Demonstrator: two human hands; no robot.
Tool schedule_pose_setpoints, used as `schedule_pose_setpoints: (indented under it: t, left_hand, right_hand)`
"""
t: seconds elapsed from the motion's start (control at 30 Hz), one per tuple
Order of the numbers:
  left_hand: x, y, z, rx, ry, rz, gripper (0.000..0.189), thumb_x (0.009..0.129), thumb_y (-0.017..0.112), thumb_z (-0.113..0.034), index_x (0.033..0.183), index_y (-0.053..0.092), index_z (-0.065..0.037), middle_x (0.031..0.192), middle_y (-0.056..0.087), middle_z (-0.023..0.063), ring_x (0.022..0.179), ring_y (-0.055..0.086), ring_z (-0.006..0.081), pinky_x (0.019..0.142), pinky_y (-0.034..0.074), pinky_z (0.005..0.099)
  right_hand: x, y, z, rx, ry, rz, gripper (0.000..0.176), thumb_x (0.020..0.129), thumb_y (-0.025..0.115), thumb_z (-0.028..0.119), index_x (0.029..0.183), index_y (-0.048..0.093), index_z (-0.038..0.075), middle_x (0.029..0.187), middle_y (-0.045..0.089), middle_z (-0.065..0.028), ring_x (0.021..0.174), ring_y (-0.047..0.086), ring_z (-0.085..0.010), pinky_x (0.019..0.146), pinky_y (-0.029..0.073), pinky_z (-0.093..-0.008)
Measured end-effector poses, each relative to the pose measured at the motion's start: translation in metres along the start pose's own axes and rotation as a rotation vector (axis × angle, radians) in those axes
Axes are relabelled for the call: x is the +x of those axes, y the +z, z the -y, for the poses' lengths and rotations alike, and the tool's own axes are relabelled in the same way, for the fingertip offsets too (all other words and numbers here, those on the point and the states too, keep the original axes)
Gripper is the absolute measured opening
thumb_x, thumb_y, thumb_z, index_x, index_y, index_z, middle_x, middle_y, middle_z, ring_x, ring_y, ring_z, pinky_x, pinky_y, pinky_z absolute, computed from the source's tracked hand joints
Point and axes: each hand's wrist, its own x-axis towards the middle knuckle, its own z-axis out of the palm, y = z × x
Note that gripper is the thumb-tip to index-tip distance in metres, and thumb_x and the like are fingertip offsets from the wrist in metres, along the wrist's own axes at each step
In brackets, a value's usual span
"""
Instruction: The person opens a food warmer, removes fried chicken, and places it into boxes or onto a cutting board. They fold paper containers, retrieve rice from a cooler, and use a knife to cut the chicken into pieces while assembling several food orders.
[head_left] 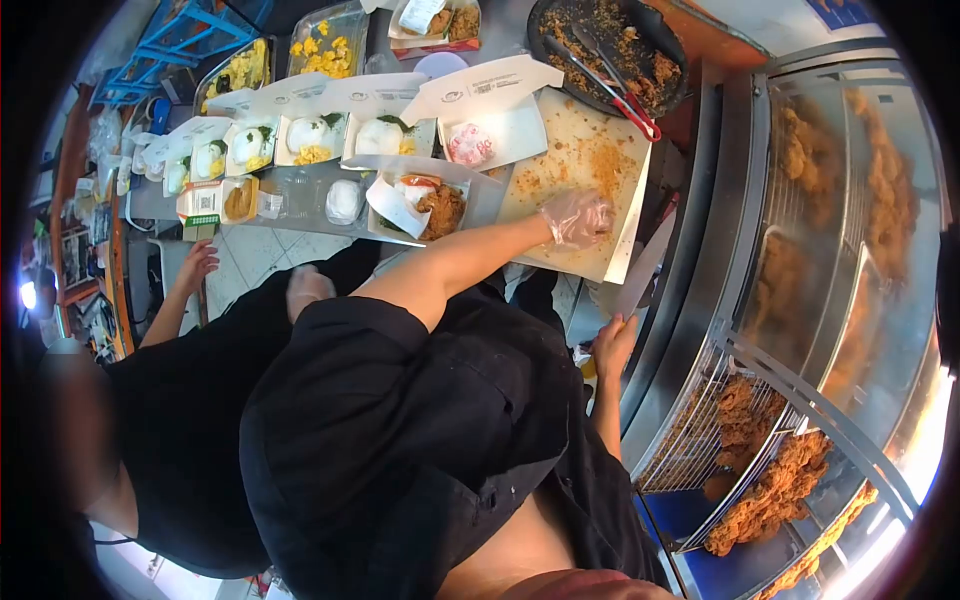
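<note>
While the left hand, sheathed in a clear plastic glove, presses down on the board, the right hand sits bare below it, off the board.

Largest in view: curved glass-and-steel display cabinet on the right, with golden fried chicken pieces heaped on its wire racks.

Next, rectangular cream plastic cutting board, strewn with orange crumbs. The left hand rests on its near half, toward the cabinet side. Gloved fingers bent and bunched together, tips on the board surface; cannot tell whether anything lies under them.

Round dark pan beyond the board's far corner, full of brown fried bits, with red-handled metal tongs laid across it.

Row of open white paper meal boxes left of the board, rice mounds inside. The nearest box carries rice and fried chicken, just beside the left forearm.

Long steel knife: handle buried in the right hand, fingers wrapped tight round it. Blade points up alongside the board's right edge, near the gloved fingers but apart from them.

Far left, a co-worker's hand, bare, hangs beside the counter.
</note>
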Motion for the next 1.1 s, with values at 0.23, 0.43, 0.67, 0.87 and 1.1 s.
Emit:
schedule_pose_setpoints:
  t: [0.23, 0.43, 0.67, 0.87, 1.1]
  left_hand:
    - [0.013, -0.103, -0.011, -0.594, -0.838, -0.348, 0.016, 0.082, 0.063, -0.024, 0.095, 0.067, -0.015, 0.096, 0.064, 0.01, 0.093, 0.062, 0.0271, 0.078, 0.05, 0.0416]
    - [-0.008, -0.05, 0.131, 0.006, -1.084, -0.473, 0.04, 0.096, 0.045, -0.026, 0.125, 0.052, 0.001, 0.127, 0.053, 0.02, 0.121, 0.048, 0.0342, 0.107, 0.033, 0.0414]
    - [0.068, -0.131, 0.058, 0.121, -0.895, -0.26, 0.053, 0.095, 0.051, -0.041, 0.129, 0.054, -0.001, 0.126, 0.06, 0.0198, 0.113, 0.058, 0.0364, 0.094, 0.047, 0.0459]
    - [0.189, -0.305, -0.348, -0.521, 0.53, -0.656, 0.019, 0.085, 0.064, -0.01, 0.103, 0.066, -0.003, 0.106, 0.069, 0.0116, 0.09, 0.068, 0.0266, 0.076, 0.054, 0.0371]
    - [0.344, -0.309, -0.624, -0.03, 0.717, 0.202, 0.056, 0.094, 0.037, -0.061, 0.116, 0.065, -0.018, 0.112, 0.066, 0.0071, 0.1, 0.061, 0.0298, 0.091, 0.047, 0.0404]
  right_hand:
    - [-0.009, -0.001, -0.024, 0.235, 0.045, -0.019, 0.017, 0.102, 0.042, 0.021, 0.093, 0.039, 0.008, 0.056, 0.041, -0.0007, 0.041, 0.042, -0.0103, 0.036, 0.037, -0.0283]
    - [0.008, 0.004, -0.139, -0.027, -0.316, -0.213, 0.02, 0.1, 0.046, 0.027, 0.104, 0.046, 0.007, 0.059, 0.05, -0.0046, 0.043, 0.05, -0.0158, 0.039, 0.043, -0.0327]
    - [-0.034, -0.052, -0.091, 0.14, -0.178, -0.164, 0.027, 0.095, 0.052, 0.028, 0.105, 0.046, 0.003, 0.084, 0.062, -0.0287, 0.083, 0.058, -0.0518, 0.069, 0.045, -0.0538]
    - [-0.069, -0.083, -0.131, 0.184, -0.193, -0.06, 0.035, 0.095, 0.055, 0.033, 0.104, 0.045, 0.0, 0.089, 0.061, -0.0292, 0.088, 0.059, -0.05, 0.073, 0.045, -0.0533]
    - [-0.086, -0.09, -0.184, 0.146, -0.283, 0.021, 0.041, 0.096, 0.053, 0.04, 0.106, 0.047, 0.001, 0.092, 0.06, -0.0291, 0.09, 0.059, -0.0482, 0.074, 0.044, -0.0508]
